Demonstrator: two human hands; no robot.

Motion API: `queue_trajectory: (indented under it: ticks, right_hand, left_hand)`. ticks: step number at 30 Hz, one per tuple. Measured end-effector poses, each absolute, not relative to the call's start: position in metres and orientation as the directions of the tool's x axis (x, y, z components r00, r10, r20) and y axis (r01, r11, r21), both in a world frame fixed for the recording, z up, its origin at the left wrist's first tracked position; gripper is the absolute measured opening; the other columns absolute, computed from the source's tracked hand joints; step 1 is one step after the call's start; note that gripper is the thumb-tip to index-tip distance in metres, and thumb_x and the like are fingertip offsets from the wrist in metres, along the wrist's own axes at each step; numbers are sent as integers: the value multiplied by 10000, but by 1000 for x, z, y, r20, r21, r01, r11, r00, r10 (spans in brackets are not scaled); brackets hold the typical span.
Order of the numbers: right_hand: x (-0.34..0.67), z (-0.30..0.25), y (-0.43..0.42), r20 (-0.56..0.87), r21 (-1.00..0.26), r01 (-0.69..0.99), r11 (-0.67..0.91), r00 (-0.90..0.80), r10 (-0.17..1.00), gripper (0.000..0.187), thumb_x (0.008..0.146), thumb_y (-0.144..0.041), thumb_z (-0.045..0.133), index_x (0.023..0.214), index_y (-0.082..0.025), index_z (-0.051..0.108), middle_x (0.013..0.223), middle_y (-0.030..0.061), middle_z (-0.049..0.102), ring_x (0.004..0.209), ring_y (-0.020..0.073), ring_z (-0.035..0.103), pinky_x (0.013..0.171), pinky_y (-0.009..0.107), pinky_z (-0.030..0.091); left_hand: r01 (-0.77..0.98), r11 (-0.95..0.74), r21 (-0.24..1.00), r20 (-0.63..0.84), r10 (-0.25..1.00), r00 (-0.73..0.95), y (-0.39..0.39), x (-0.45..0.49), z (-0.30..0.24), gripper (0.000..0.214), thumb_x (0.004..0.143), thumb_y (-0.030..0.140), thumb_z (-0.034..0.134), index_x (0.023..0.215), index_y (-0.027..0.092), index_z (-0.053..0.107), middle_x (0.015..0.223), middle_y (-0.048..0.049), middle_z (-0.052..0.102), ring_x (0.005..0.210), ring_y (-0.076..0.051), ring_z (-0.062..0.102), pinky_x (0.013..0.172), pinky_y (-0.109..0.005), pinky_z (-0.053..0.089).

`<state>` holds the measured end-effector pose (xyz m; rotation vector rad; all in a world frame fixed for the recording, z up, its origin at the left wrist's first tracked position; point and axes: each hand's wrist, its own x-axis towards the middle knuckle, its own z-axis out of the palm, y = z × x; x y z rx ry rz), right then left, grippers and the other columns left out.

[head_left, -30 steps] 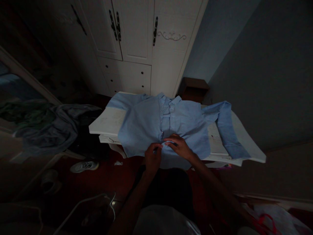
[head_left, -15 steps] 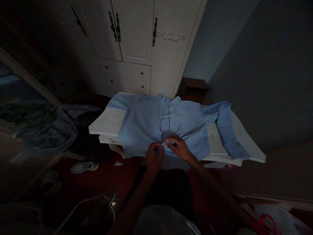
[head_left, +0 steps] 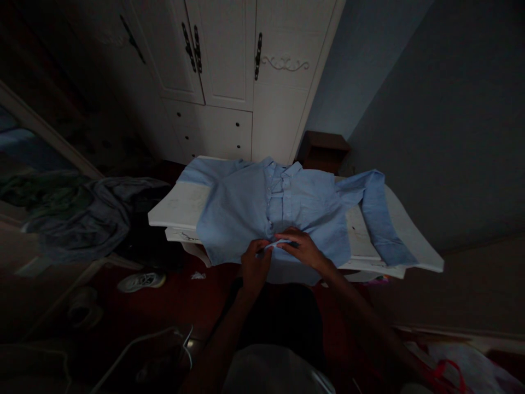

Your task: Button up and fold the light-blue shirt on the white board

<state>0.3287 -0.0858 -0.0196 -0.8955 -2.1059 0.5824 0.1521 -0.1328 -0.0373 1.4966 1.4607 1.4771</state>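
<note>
A light blue button-up shirt (head_left: 246, 205) lies front-up on a small white table (head_left: 176, 205), collar toward the wardrobe, one sleeve trailing off to the right. My left hand (head_left: 255, 264) and my right hand (head_left: 301, 247) meet at the lower part of the shirt's front placket near the table's front edge. Both hands pinch the fabric edges there, fingers closed on the cloth. What lies between the fingertips is too small and dark to make out.
A white wardrobe (head_left: 229, 71) with drawers stands behind the table. A brown box (head_left: 324, 150) sits by the wall. Dark clothes (head_left: 82, 213) are heaped at left. A white shoe (head_left: 141, 280) lies on the red floor. A wire hanger (head_left: 143, 345) is near my legs.
The hands stay at the shirt's lower front. The fingers shift slightly on the placket, and the view tilts down a little.
</note>
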Motion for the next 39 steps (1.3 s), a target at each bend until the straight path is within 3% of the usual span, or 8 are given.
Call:
queue_trajectory:
  ticks: [7, 13, 18, 26, 30, 32, 35, 39]
  right_hand:
    - [331, -18, -90, 538, -541, 430, 722, -483, 691, 251, 915, -277, 600, 1152, -284, 683, 900, 42, 715, 858, 179, 632, 778, 336, 523]
    - [329, -17, -101, 623, -448, 465, 764, -451, 639, 215, 919, -217, 577, 1087, -271, 701, 887, 33, 724, 879, 182, 635, 804, 354, 510]
    - [328, -16, -103, 655, -441, 425, 790, -450, 608, 257, 923, -174, 567, 1137, -269, 672, 946, 32, 732, 918, 177, 639, 822, 355, 506]
    - [324, -9, -105, 597, -468, 532, 705, -399, 697, 333, 900, -253, 614, 1232, -280, 612, 1149, 67, 669, 1095, 222, 583, 951, 423, 468]
    - [324, 1, -123, 562, -597, 579, 555, -192, 804, 223, 854, -316, 661, 1068, -254, 669, 1080, 72, 662, 1049, 232, 585, 933, 418, 475]
    - [322, 1, -134, 463, -743, 539, 398, -16, 886, 137, 860, -347, 638, 910, -231, 692, 894, 53, 672, 864, 201, 614, 804, 361, 510]
    - [314, -6, -148, 101, -944, 318, 84, 39, 994, 240, 842, -431, 628, 874, -210, 716, 723, 27, 668, 604, 150, 591, 573, 285, 486]
    - [298, -19, -151, -237, -971, 52, -235, -33, 971, 400, 737, -530, 690, 951, -195, 731, 786, 53, 718, 472, 129, 576, 382, 227, 360]
  left_hand:
    - [398, -341, 852, 428, 891, -153, -136, 151, -43, 133, 857, 282, 635, 953, 195, 666, 916, -42, 734, 860, -179, 692, 794, -310, 554]
    - [559, -504, 658, 637, 769, -57, -139, 148, -43, 125, 896, 278, 602, 936, 199, 690, 862, -41, 732, 814, -168, 676, 777, -315, 539]
    - [578, -596, 558, 706, 706, 47, -135, 143, -46, 118, 906, 229, 586, 967, 194, 681, 887, -44, 740, 822, -161, 676, 777, -311, 532]
    - [532, -567, 629, 688, 725, -41, -135, 145, -51, 100, 893, 249, 611, 949, 203, 680, 864, -44, 734, 809, -163, 683, 753, -309, 547]
    - [526, -543, 655, 675, 733, -84, -138, 149, -52, 96, 885, 259, 626, 937, 201, 684, 847, -38, 730, 802, -160, 682, 749, -302, 550]
    - [533, -544, 648, 677, 732, -78, -138, 149, -52, 97, 888, 253, 623, 941, 202, 686, 850, -41, 731, 806, -162, 683, 755, -305, 550]
    - [534, -543, 648, 674, 736, -69, -139, 149, -52, 99, 894, 253, 613, 935, 198, 684, 841, -43, 732, 799, -164, 686, 745, -307, 551]
    - [544, -549, 634, 683, 728, -60, -139, 150, -54, 93, 895, 240, 606, 926, 196, 681, 830, -42, 735, 793, -166, 688, 743, -313, 551]
